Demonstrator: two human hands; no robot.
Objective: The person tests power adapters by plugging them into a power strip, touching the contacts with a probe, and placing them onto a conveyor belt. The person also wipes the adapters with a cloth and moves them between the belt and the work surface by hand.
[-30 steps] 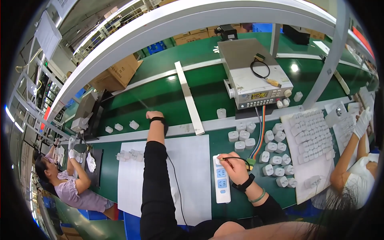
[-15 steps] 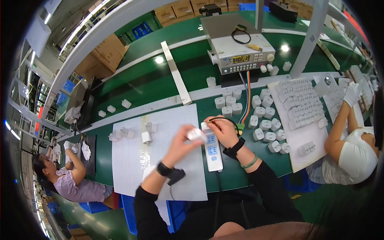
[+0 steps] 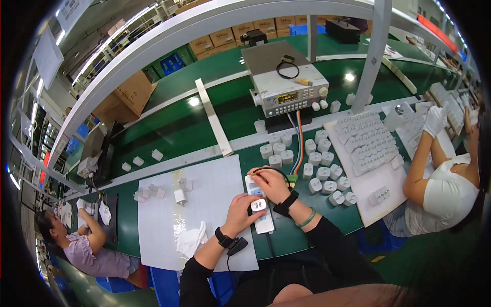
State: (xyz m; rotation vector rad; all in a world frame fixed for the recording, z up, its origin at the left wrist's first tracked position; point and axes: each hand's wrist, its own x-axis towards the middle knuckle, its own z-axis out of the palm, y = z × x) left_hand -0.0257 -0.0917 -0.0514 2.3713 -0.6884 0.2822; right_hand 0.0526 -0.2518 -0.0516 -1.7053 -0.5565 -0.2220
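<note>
A white charger (image 3: 259, 205) with two slots on its face sits against the white power strip (image 3: 265, 226), and my left hand (image 3: 239, 215) is closed on it, thumb and fingers at its sides. At the strip's far end my right hand (image 3: 272, 185) is closed around the end of a black cable (image 3: 279, 169); the plug itself is hidden by my fingers. That cable curves right to a green connector (image 3: 291, 179). Beyond my right hand stand several white chargers (image 3: 313, 158), and a few more (image 3: 180, 196) lie on the white sheet (image 3: 163, 220) to my left.
A bench meter (image 3: 289, 94) with a lit screen stands at the back, a rainbow ribbon cable (image 3: 299, 143) running from it. To the right, a board (image 3: 365, 199) bears rows of chargers. A crumpled white cloth (image 3: 190, 239) lies left. People work on both sides.
My left hand has moved right and down, bringing the charger from above the sheet onto the power strip. My right hand stays at the strip's far end with the cable. The view has shifted slightly.
</note>
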